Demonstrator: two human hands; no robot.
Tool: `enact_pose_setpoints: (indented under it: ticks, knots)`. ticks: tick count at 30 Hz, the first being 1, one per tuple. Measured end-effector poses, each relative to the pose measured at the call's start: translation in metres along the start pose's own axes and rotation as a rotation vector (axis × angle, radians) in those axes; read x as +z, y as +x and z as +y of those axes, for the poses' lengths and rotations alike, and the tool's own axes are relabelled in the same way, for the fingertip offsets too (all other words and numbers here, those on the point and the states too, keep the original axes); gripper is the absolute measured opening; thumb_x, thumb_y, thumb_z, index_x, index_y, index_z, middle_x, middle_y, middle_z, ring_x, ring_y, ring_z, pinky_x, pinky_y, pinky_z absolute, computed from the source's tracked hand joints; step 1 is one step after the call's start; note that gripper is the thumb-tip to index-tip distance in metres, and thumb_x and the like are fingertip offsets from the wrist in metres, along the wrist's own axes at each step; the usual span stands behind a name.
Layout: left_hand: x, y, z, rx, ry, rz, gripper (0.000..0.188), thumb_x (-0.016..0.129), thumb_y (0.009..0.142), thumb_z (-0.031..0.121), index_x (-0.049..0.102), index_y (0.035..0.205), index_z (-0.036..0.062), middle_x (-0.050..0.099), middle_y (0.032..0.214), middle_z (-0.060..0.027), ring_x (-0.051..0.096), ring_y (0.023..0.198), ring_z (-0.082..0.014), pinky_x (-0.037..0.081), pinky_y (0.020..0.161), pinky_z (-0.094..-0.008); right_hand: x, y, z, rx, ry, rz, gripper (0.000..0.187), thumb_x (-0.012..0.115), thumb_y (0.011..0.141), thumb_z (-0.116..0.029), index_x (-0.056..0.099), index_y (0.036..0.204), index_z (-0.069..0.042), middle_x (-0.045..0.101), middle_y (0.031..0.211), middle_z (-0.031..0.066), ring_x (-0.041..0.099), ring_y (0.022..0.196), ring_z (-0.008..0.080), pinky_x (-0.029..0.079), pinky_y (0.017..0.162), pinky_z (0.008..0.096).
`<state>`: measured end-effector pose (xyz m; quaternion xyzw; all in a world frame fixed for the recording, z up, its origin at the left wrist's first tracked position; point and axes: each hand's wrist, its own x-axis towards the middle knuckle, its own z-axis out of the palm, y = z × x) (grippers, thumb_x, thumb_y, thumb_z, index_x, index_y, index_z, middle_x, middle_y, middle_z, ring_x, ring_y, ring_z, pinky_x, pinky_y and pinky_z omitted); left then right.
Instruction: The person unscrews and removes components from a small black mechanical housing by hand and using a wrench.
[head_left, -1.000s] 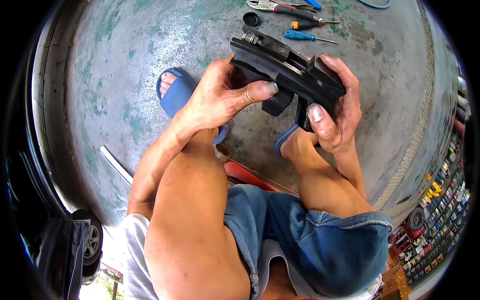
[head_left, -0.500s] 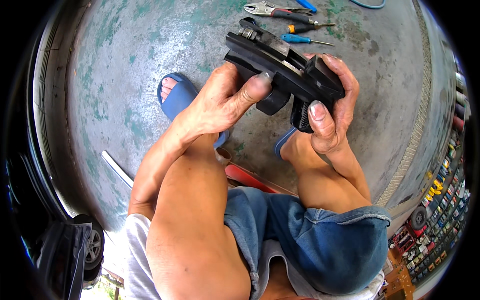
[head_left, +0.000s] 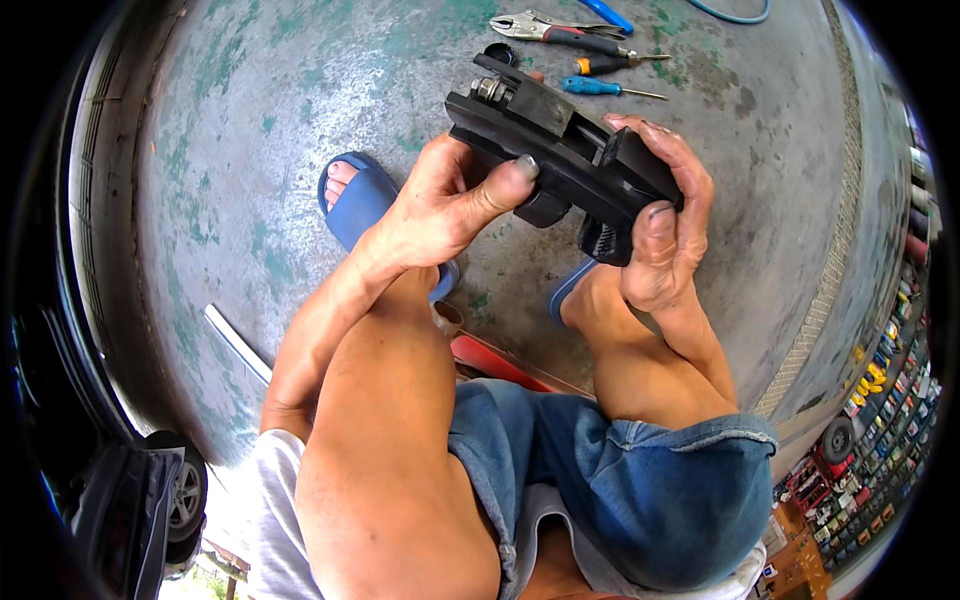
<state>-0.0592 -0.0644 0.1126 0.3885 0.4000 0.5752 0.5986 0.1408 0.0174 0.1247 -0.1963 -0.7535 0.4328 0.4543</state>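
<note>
Both hands hold a long black mechanical part (head_left: 548,147) above the floor, in front of my knees. It has a slotted body, a silver bolt and nut (head_left: 488,90) at its left end, and a ribbed piece (head_left: 604,241) jutting from the lower right. My left hand (head_left: 437,208) grips its left half, with the thumb pressed on the near side and the other fingers mostly hidden beneath. Around the right end closes my right hand (head_left: 672,225), thumb on the near side and fingers over the far edge.
Beyond the part lie locking pliers (head_left: 575,37), an orange-and-black screwdriver (head_left: 603,65) and a blue screwdriver (head_left: 596,86). A blue slipper (head_left: 362,200) is on my left foot. Left are a metal bar (head_left: 236,342) and a car (head_left: 125,515); a red object (head_left: 500,361) lies between my legs.
The black part has turned slightly in my hands, showing more of its top face and bolt. My right thumb has shifted a little at its end. Both hands have kept hold.
</note>
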Motion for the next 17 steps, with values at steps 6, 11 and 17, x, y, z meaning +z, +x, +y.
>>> enact_pose_setpoints:
  ticks: [6,11,17]
  knots:
    - [-0.0005,-0.0015,0.0072,-0.033,-0.028,-0.022,0.069,0.066,0.099,0.022,0.029,0.154,0.0003,0.057,0.129,-0.0042,0.052,0.115,-0.012,0.045,0.099,-0.0311,0.0027,-0.0016,0.0005,0.059,0.139,0.068,0.045,0.047,0.105,-0.029,0.051,0.132,0.007,0.062,0.126,0.0247,0.061,0.116,0.0293,0.047,0.101,0.0387]
    - [0.0053,-0.0018,0.008,-0.03,-0.014,0.03,0.08,0.068,0.096,0.037,0.03,0.153,-0.0046,0.047,0.147,-0.0151,0.046,0.135,-0.0235,0.035,0.113,-0.0378,0.0022,-0.0025,-0.002,0.157,0.176,0.032,0.043,0.049,0.104,-0.026,0.052,0.131,0.008,0.062,0.127,0.0243,0.062,0.115,0.0286,0.047,0.101,0.0375]
    - [-0.0002,-0.0039,0.0051,-0.104,0.02,0.075,0.076,0.067,0.098,0.032,0.028,0.154,-0.0016,0.053,0.137,-0.0123,0.05,0.125,-0.0193,0.039,0.106,-0.0329,-0.0019,0.0039,-0.0038,0.296,0.212,-0.057,0.046,0.05,0.104,-0.027,0.049,0.135,0.006,0.06,0.132,0.0231,0.06,0.119,0.0291,0.044,0.105,0.0379]
